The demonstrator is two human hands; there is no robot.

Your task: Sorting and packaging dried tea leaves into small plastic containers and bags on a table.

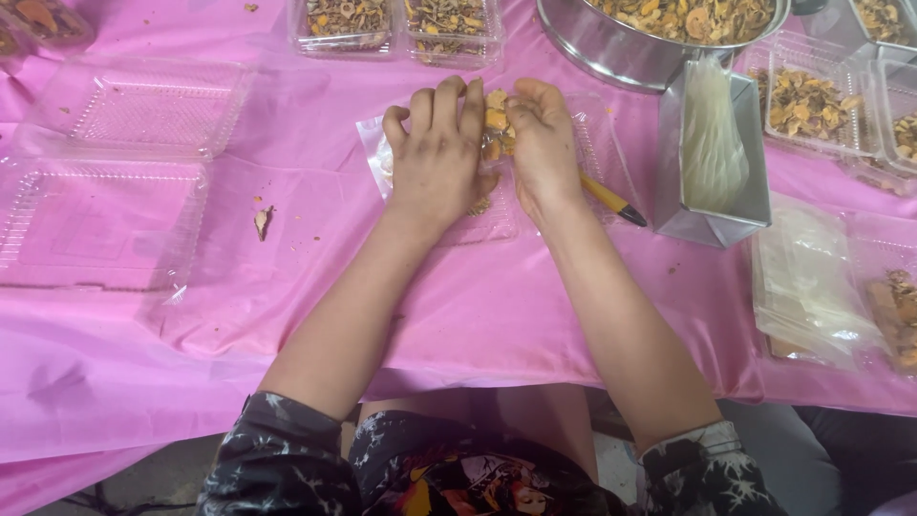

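Nearest: pink plastic tablecloth, thin, glossy, creased, draped over the table edge.

Centre of table: clear plastic clamshell tray, ribbed base, lying open and flat, long axis left to right, hinge line running near to far between the two halves. Filled in part with dried orange-brown pieces, irregular, chip-like.

Left hand palm down, fingers extended and close together, pressed flat on the tray's left half; gripping nothing visible. Right hand curled, on edge, fingers bent over the dried pieces; whether any are pinched cannot be told.

Just right of the right wrist: yellow pen with black tip, tip pointing right and toward the near edge.

Left: two empty open clamshells, transparent. Right: folded metal stand holding clear bags.

Far: steel bowl, smooth, round, heaped with the same pieces; filled clear trays beside it.
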